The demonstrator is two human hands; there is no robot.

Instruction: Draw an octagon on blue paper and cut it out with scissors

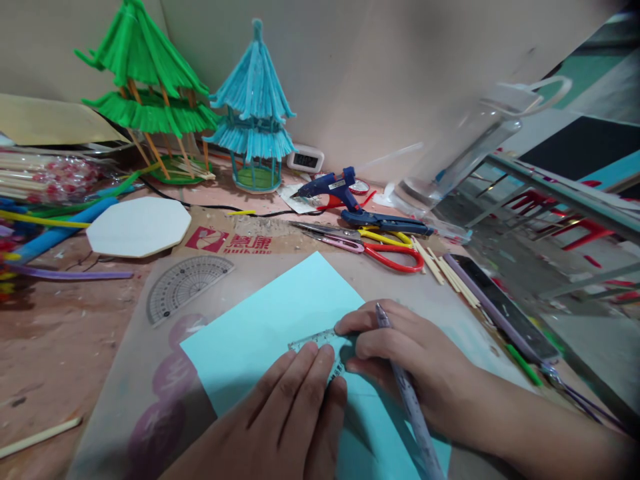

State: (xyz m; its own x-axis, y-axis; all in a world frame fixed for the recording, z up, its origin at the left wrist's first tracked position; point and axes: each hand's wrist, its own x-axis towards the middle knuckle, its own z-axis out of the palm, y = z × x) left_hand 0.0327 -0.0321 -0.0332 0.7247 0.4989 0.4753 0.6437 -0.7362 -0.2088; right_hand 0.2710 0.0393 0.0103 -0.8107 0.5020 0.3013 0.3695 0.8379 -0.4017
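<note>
A light-blue sheet of paper (250, 340) lies at an angle in front of me. On it is a small clear set square (313, 340) with a marked edge, largely covered by my hands. My left hand (300, 407) lies flat over it, fingers stretched out and pressing down. My right hand (405, 353) has a pale purple pen (413, 407) tucked between its fingers, with one end pointing up and away from the paper. Its thumb and fingertips touch the right side of the set square. A clear protractor (190, 283) rests left of the paper.
Behind stand a green model pavilion (150, 100) and a blue one (253, 127). A white octagonal board (140, 227) lies left. Beyond the paper are a glue gun (330, 187) and red-handled scissors (395, 257). Sticks (457, 280) and a phone (500, 307) lie right, near a clear jug (460, 147).
</note>
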